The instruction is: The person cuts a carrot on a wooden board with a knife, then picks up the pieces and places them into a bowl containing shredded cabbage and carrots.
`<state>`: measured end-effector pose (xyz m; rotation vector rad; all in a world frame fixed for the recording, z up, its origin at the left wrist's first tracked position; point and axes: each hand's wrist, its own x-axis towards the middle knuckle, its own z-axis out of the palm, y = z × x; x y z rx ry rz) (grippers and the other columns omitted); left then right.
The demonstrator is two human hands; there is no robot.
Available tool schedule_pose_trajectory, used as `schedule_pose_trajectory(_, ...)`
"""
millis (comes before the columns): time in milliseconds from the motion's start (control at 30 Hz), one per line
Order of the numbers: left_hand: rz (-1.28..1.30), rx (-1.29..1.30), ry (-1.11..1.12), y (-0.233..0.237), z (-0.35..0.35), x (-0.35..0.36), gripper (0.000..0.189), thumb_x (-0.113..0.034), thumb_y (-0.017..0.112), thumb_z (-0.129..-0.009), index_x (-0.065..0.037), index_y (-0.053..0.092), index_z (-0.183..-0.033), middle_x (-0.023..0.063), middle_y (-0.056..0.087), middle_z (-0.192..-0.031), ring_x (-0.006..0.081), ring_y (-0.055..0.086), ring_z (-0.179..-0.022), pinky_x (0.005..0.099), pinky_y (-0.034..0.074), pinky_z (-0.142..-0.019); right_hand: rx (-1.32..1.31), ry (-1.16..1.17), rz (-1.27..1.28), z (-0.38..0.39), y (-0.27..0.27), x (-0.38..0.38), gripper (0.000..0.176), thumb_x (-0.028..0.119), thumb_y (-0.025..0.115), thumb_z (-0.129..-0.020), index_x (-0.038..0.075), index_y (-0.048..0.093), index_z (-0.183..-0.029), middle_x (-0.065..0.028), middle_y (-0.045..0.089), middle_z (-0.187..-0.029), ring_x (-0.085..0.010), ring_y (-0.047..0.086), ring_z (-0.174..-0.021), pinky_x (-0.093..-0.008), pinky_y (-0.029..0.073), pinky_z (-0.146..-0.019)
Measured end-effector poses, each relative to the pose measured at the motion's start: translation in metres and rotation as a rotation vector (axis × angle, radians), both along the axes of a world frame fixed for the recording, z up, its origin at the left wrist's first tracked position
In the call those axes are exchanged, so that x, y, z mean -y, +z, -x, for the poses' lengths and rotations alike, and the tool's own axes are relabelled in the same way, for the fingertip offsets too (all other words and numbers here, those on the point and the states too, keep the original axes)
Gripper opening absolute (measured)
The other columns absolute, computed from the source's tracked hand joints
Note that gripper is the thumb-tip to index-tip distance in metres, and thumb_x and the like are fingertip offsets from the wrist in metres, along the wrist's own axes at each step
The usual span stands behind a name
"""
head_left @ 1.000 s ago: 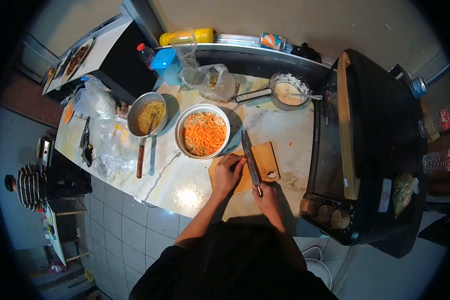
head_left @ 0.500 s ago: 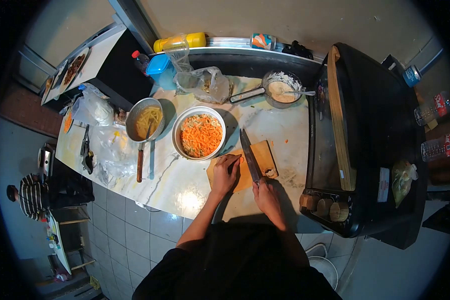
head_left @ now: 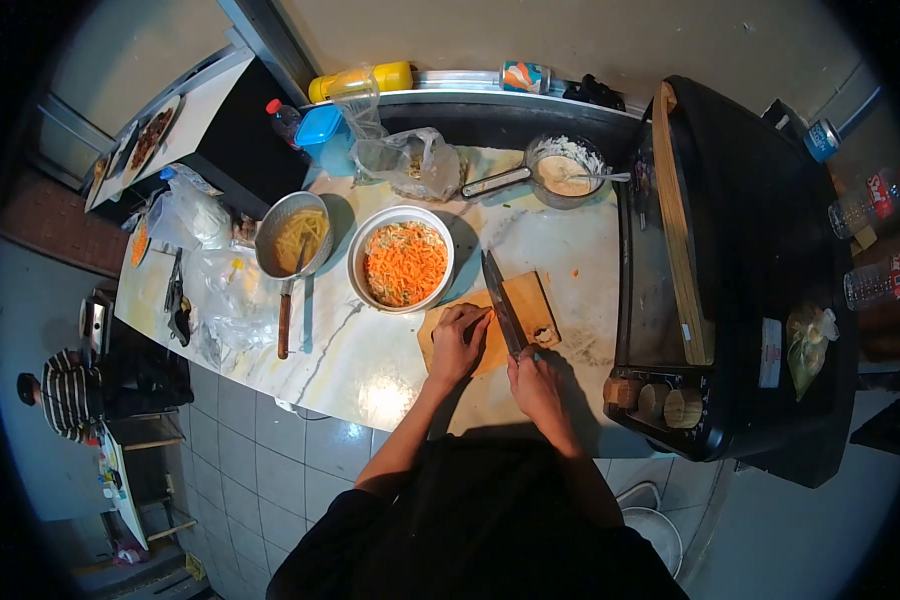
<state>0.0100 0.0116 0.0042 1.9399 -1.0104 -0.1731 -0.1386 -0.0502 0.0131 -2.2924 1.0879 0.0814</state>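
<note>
My right hand (head_left: 536,384) is closed around the handle of a large kitchen knife (head_left: 503,305). The long dark blade points away from me over a wooden cutting board (head_left: 532,295). On the board's left side, my left hand (head_left: 459,340) pinches a small orange piece of carrot (head_left: 490,315) just left of the blade; most of it is hidden by the fingers. A small pale scrap (head_left: 543,336) lies on the right part of the board. Behind my left hand stands a white bowl (head_left: 353,262) heaped with shredded carrot (head_left: 406,264) over paler bits.
A saucepan (head_left: 266,262) of cut yellowish strips is left of the bowl. At the back are a plastic bag (head_left: 425,165), a blue-lidded container (head_left: 322,135) and a pan (head_left: 568,175) with pale batter and a spoon. A black oven (head_left: 760,280) borders the right; a person (head_left: 73,397) is far left.
The view has shifted slightly. Both hands stay at the board, the knife still in my right hand and the carrot piece still at my left fingertips.
</note>
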Motion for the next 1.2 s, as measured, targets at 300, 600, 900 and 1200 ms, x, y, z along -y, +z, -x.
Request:
schedule_pose_trajectory(300,-0.015,0.005,0.018,-0.0003,0.0013,0.0018,0.015,-0.008,0.065,-0.08,-0.002,0.069,-0.093,0.0126,0.064,-0.084,0.0287,0.06,-0.079,0.0358,0.046,-0.072,-0.028,0.023,-0.048,-0.0016,0.0069,0.0023,0.042,0.037,0.041,-0.095,-0.001,0.047,-0.111,-0.0258,0.061,-0.091,-0.044,0.057,-0.087,-0.0528,0.042,-0.078)
schedule_pose_trajectory(600,0.01,0.028,0.016,-0.0004,0.0011,0.0035,0.015,-0.006,0.067,-0.078,-0.003,0.07,-0.093,0.0116,0.062,-0.081,0.029,0.058,-0.075,0.0358,0.046,-0.068,-0.024,-0.001,-0.109,-0.0021,0.0061,0.0,0.041,0.037,0.042,-0.094,0.0,0.047,-0.11,-0.0258,0.061,-0.089,-0.045,0.057,-0.086,-0.0542,0.041,-0.078)
schedule_pose_trajectory(900,0.0,-0.003,0.023,-0.0001,0.0014,0.0035,0.015,-0.009,0.066,-0.08,-0.002,0.069,-0.093,0.0129,0.065,-0.083,0.0295,0.06,-0.077,0.0357,0.046,-0.071,0.032,0.014,0.053,-0.0036,0.0078,-0.0029,0.041,0.033,0.042,-0.095,-0.006,0.052,-0.104,-0.0239,0.064,-0.08,-0.0421,0.062,-0.077,-0.0507,0.047,-0.071)
schedule_pose_trajectory(1200,-0.006,-0.007,0.017,0.001,0.0013,0.003,0.016,-0.009,0.066,-0.081,-0.002,0.069,-0.095,0.0133,0.064,-0.084,0.0292,0.06,-0.078,0.0354,0.047,-0.071,-0.006,-0.019,-0.064,-0.0048,0.0063,-0.0053,0.041,0.036,0.042,-0.095,-0.002,0.047,-0.11,-0.0251,0.062,-0.087,-0.0445,0.059,-0.084,-0.0555,0.042,-0.075)
